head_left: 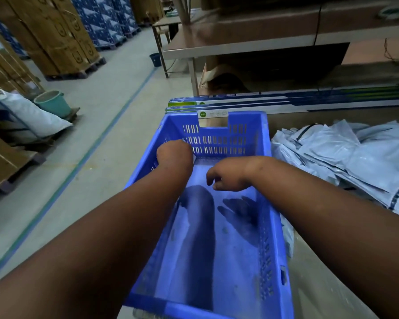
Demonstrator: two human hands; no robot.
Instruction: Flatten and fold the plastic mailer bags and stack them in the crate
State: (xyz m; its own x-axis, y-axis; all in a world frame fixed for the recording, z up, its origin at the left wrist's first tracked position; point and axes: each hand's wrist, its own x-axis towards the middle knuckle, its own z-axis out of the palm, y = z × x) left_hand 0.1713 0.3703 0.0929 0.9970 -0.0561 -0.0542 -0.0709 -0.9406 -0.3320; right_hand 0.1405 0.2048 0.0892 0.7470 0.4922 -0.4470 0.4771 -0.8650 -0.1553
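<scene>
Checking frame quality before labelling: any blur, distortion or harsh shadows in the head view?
Head view: wide-angle bend at the edges; upper right corner smeared; dim light; sharp shadows of both arms on the crate floor; left hand and right hand fairly sharp.

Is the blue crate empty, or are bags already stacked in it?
Empty: the crate's bare floor shows only arm shadows; the bags lie heaped beside it.
</scene>
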